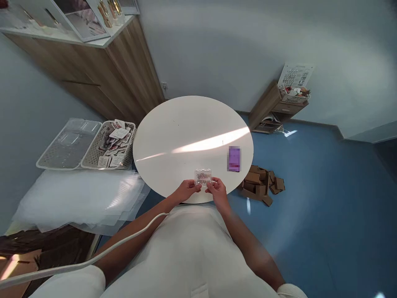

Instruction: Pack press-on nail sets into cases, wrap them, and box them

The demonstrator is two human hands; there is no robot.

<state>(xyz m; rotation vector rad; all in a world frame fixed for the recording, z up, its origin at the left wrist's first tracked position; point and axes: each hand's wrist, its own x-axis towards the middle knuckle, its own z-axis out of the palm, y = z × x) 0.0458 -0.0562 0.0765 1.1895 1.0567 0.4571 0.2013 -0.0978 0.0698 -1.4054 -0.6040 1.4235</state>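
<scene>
The left hand [187, 190] and right hand [218, 191] pinch the clear case [203, 177] at the near side of the table [186, 128]. A purple item [234, 159] lies rightward; beyond the table, a basket [89, 156] sits left, boxes [259, 184] right.

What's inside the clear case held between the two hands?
Inside the clear case are small pale and pinkish pieces, too small to identify. The right hand covers its lower right corner, hiding anything behind it.

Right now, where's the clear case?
Head view, below centre: the clear case is held between the left hand and right hand, at the near side of the table.
</scene>
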